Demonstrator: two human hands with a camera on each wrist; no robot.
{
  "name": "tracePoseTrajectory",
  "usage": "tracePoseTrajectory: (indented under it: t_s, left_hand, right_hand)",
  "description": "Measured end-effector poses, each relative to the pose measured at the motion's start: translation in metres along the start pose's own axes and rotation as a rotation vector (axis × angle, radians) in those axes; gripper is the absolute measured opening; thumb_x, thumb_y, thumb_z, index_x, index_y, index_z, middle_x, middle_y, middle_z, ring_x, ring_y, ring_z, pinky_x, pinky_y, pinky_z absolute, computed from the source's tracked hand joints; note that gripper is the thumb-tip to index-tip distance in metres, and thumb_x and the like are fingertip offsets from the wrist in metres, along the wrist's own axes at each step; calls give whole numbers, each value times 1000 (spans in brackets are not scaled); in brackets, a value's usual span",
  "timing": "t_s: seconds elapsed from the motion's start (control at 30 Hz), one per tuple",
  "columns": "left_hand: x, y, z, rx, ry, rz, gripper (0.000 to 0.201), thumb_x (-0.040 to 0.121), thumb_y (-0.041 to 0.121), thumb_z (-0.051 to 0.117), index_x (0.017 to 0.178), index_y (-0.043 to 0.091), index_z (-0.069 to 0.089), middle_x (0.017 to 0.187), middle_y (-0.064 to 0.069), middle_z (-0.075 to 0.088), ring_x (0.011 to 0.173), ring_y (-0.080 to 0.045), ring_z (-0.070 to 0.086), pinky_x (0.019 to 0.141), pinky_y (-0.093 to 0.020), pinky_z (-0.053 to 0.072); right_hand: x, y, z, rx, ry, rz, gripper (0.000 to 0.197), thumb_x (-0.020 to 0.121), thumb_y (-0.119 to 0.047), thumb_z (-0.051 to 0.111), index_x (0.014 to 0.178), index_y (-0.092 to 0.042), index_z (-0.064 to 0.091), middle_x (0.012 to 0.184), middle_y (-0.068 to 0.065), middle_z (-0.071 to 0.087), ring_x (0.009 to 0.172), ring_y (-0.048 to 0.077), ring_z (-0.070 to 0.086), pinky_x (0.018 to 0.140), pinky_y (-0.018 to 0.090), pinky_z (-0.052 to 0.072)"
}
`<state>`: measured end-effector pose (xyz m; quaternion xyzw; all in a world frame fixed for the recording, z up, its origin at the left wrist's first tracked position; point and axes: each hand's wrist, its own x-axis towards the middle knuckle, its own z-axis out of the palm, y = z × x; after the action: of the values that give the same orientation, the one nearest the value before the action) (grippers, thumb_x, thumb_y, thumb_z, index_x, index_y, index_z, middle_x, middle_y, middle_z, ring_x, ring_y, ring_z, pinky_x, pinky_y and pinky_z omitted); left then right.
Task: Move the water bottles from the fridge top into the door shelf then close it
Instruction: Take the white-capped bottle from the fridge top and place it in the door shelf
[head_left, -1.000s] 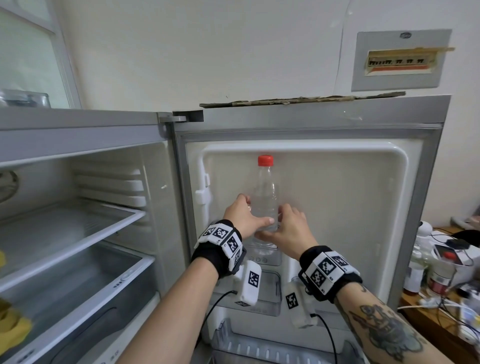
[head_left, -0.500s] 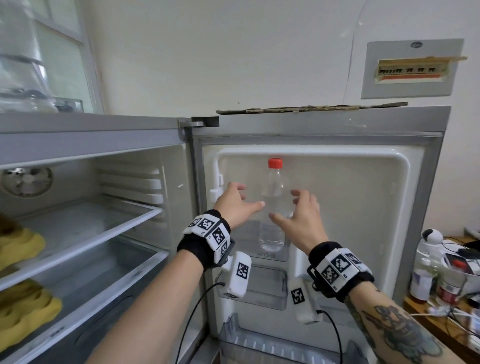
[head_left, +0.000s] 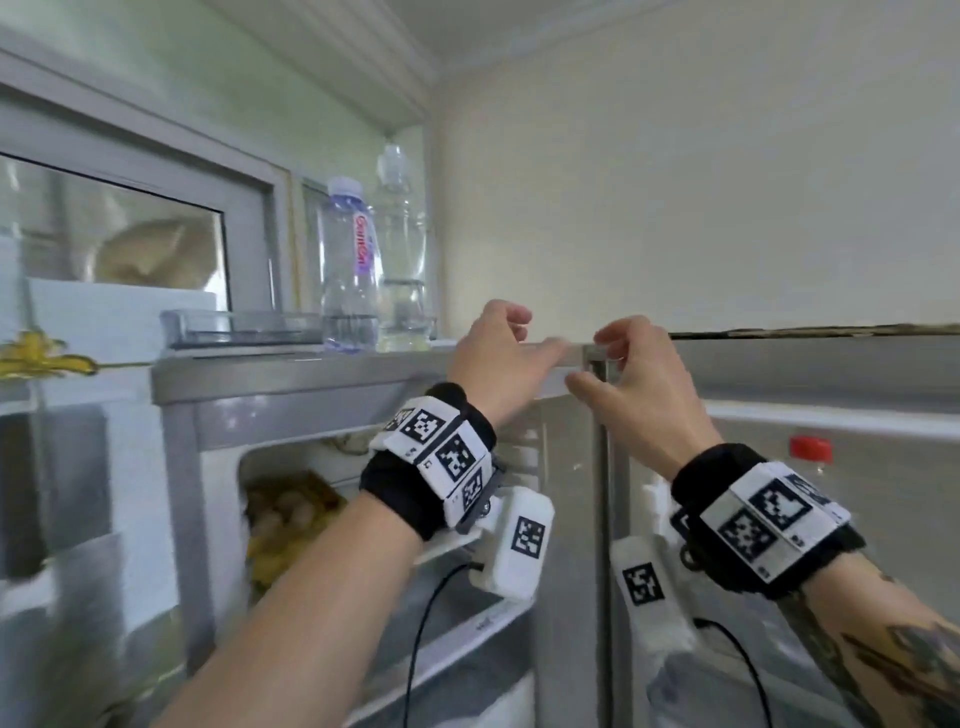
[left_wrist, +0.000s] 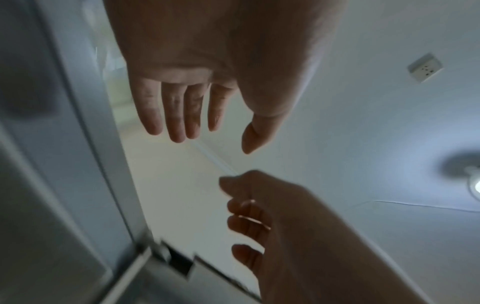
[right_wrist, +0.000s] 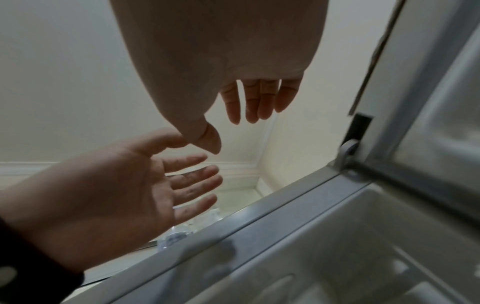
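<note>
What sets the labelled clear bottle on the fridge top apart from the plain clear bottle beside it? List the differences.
The labelled clear plastic bottle carries red lettering down its side; the plain clear plastic bottle shows no label. The labelled bottle stands lower and nearer the camera, while the plain bottle rises taller, closer to the wall. The labelled bottle has a pale cap; the plain bottle's top is too blurred to judge. Both stand upright on the grey fridge top, untouched.

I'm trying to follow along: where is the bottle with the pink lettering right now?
In the head view the bottle with the pink lettering stands upright on the fridge top, left of both hands, close beside a taller clear bottle on its right.
</note>
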<state>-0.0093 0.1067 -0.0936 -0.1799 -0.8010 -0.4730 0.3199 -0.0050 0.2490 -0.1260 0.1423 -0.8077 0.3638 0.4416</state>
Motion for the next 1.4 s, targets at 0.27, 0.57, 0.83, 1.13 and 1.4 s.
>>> tracePoseTrajectory:
  t_s: [0.27, 0.57, 0.83, 1.13, 1.4]
  left_hand:
    - [22, -14, -109, 289, 144, -75, 54, 85, 36, 66, 131, 14, 49, 123, -3, 57, 110, -20, 57, 87, -28, 44]
    - [52, -27, -151, 385, 186, -231, 46, 88, 31, 62, 124, 9, 44, 90, 4, 49, 75, -12, 51, 53, -20, 34]
    - [67, -43, -146, 404, 213, -232, 73, 84, 35, 64, 142, 7, 29, 126, -13, 52, 105, -26, 57, 75, -31, 43]
    - [57, -25, -131, 389, 380, -59, 56, 80, 30, 67, 124, 15, 36, 117, -3, 29, 107, -18, 38, 96, -33, 40]
    - [39, 3, -82, 264, 177, 92, 45, 85, 33, 64, 125, 19, 48, 113, 2, 52, 83, -9, 55, 57, -15, 34]
  right_hand:
    - [51, -60, 70, 66, -182, -37, 52, 80, -30, 66, 126, -13, 48, 119, 5, 48, 110, 23, 49, 81, 30, 40]
    - [92, -86, 120, 141, -239, 39, 66, 78, -35, 68, 133, -11, 41, 127, 10, 48, 111, 27, 52, 91, 38, 46]
    - [130, -81, 139, 249, -437, 173, 95, 82, -35, 71, 150, -6, 12, 145, 16, 41, 127, 29, 46, 86, 30, 37]
    - [130, -82, 152, 187, -335, 110, 74, 76, -40, 73, 133, -5, 41, 109, 6, 55, 96, 23, 55, 72, 31, 42]
    - [102, -54, 82, 294, -122, 92, 60, 75, -47, 69, 120, -15, 47, 97, 2, 64, 73, 14, 57, 49, 24, 36]
